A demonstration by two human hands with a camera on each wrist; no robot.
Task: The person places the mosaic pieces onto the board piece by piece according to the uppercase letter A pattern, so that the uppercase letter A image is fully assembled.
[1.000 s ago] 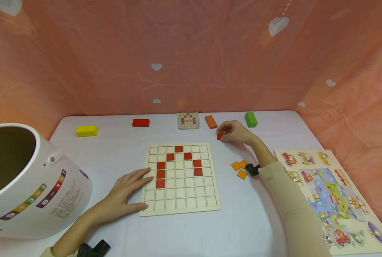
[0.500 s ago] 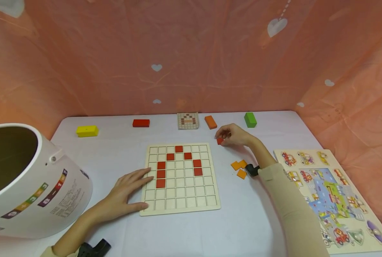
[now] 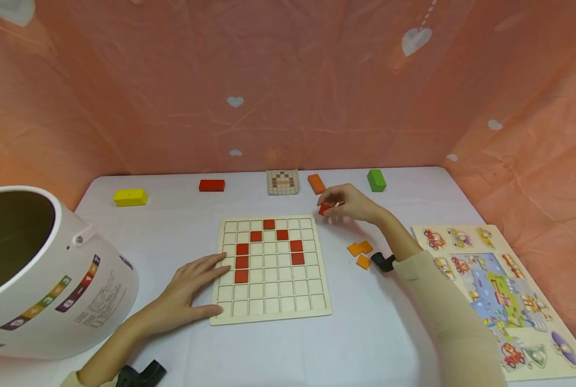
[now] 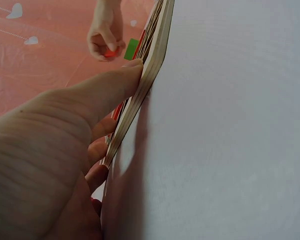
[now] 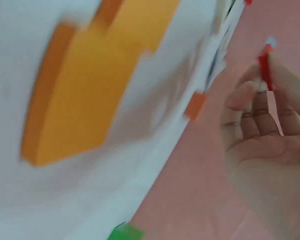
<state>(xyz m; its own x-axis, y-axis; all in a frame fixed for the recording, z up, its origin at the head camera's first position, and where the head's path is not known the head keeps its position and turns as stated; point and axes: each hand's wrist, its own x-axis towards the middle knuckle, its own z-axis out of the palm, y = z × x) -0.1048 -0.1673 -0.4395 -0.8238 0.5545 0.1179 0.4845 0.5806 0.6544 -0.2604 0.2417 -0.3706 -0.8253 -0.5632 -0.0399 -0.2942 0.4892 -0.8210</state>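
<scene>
A wooden grid board lies mid-table with several red tiles set in an arch. My left hand rests flat on its left edge, fingers straight; the left wrist view shows the thumb against the board's edge. My right hand hovers just beyond the board's far right corner and pinches a small red tile, also seen as the red tile between fingertips. Three orange tiles lie on the table right of the board.
A white bucket stands at the left. A vehicle peg puzzle lies at the right. Along the back sit a yellow block, red block, pattern card, orange block and green block.
My right hand lifted the red tile off the table and moved it left toward the board's far right corner. The left hand stayed put.
</scene>
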